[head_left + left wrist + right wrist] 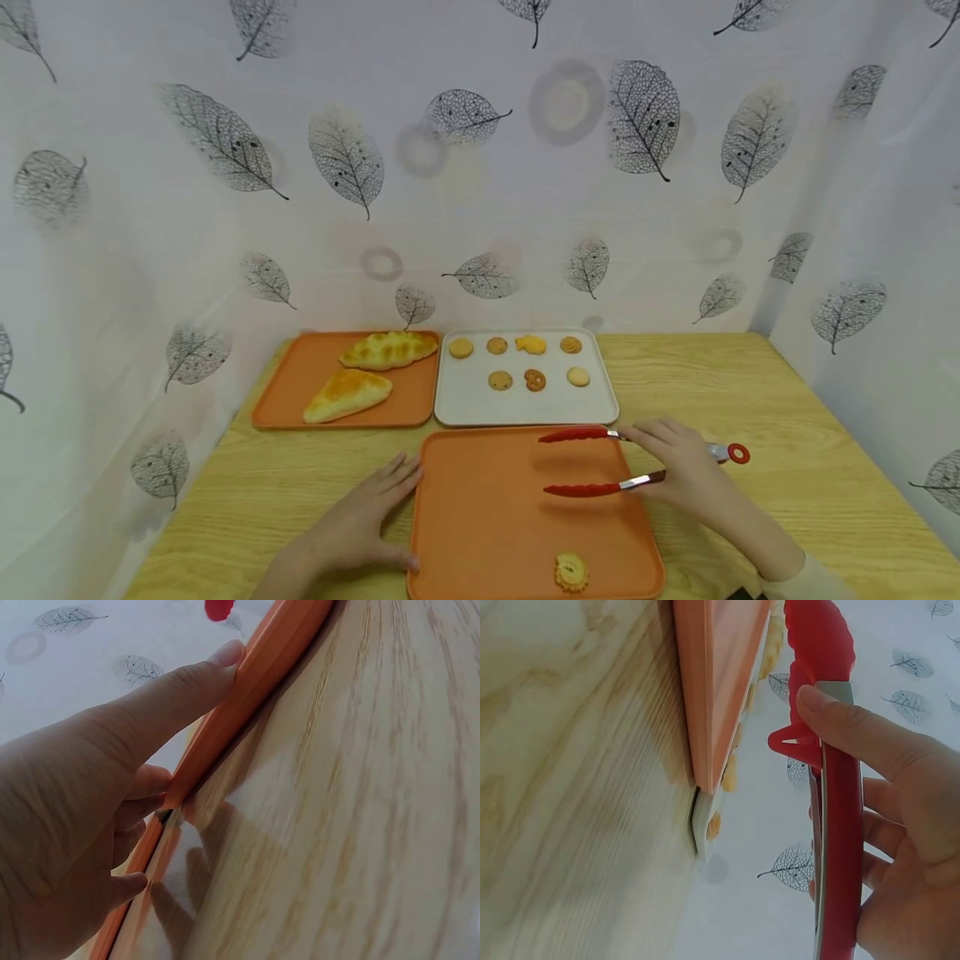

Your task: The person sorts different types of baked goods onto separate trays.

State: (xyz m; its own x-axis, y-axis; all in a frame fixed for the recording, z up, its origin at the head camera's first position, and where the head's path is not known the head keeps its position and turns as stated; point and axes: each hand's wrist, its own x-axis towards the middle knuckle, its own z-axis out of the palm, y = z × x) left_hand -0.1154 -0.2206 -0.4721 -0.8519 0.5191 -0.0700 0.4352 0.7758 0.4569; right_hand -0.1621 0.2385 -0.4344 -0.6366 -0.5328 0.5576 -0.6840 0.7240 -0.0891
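My right hand grips a pair of red-tipped tongs, whose arms stand spread apart above the right side of the front orange tray. In the right wrist view the thumb lies along one red arm of the tongs, with the other fingers around the far side. My left hand rests at the left edge of that tray, fingers extended and the thumb tip touching the rim, as the left wrist view also shows. Near the tray's front edge lies one yellow scalloped cookie, with nothing between the tong tips.
Behind the front tray stands a white tray with several small cookies and a pretzel. To its left, another orange tray holds a long bread and a triangular pastry. A leaf-print curtain surrounds the wooden table.
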